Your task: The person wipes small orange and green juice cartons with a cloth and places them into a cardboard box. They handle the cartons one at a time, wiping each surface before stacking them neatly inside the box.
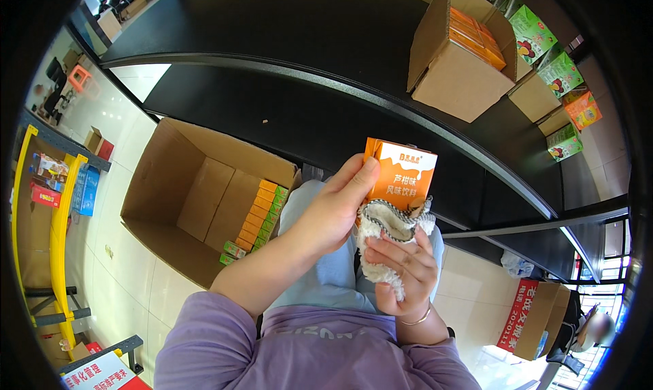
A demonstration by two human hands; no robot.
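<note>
An orange and white drink carton is held upright in front of me. My left hand grips its left side, with the thumb across the front edge. A white fluffy cloth with a dark striped border is bunched in my right hand, pressed against the carton's lower end. The cloth hides the carton's bottom. Below my left forearm, a large open cardboard box has rows of small orange and green drink cartons along its right side.
Black shelves stretch across the front. On them at right stand a cardboard box of orange cartons and several green cartons. Yellow racking stands far left. A red-printed cardboard box is on the right floor, near a seated person.
</note>
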